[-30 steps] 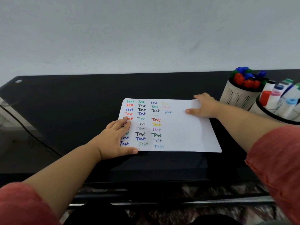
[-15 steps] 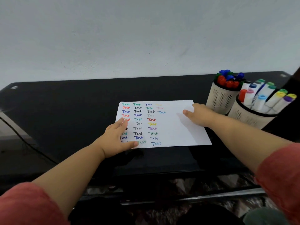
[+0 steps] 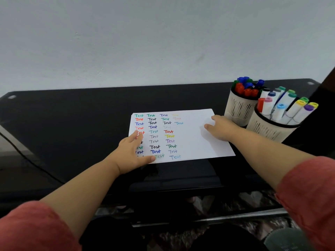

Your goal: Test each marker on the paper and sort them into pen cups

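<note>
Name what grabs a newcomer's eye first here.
The white paper at the middle of the black table, covered in columns of coloured "Test" words. The left hand rests on its left edge and the right hand on its right side. At far right stand two pen cups full of markers.

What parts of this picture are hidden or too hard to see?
Head view:
- Left hand covers several first-column "Test" words on the paper.
- Faint yellow, orange and grey words near the top are too pale to read well.
- Marker bodies are hidden inside the far pen cup and the near pen cup; only their upper ends show.
- Right hand hides the paper beneath it.
</note>
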Tool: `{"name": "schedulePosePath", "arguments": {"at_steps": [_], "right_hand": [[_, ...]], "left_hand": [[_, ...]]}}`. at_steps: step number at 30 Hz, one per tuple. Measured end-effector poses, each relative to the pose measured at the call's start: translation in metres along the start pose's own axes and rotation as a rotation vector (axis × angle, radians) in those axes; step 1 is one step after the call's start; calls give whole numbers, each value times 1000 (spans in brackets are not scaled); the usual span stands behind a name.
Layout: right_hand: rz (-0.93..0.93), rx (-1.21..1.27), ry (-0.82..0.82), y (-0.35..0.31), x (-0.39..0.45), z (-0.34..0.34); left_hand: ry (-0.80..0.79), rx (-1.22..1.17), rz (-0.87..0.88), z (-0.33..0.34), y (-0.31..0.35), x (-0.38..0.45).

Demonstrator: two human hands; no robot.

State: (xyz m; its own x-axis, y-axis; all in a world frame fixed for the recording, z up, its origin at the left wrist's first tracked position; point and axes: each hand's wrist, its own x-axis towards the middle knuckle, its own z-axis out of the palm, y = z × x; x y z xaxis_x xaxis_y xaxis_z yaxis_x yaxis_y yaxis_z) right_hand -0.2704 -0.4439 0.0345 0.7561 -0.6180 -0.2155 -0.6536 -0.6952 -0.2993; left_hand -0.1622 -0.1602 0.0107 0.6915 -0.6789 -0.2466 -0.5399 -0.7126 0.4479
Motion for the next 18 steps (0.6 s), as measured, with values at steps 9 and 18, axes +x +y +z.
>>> {"name": "schedulePosePath", "arguments": {"at_steps": [9, 18], "right_hand": [[1, -25, -17, 0, 3, 1], [-8, 12, -21, -1, -4, -1]], "left_hand": [[-11, 58, -16, -3, 2, 3], [-2, 25, -19, -4, 4, -5]]}}
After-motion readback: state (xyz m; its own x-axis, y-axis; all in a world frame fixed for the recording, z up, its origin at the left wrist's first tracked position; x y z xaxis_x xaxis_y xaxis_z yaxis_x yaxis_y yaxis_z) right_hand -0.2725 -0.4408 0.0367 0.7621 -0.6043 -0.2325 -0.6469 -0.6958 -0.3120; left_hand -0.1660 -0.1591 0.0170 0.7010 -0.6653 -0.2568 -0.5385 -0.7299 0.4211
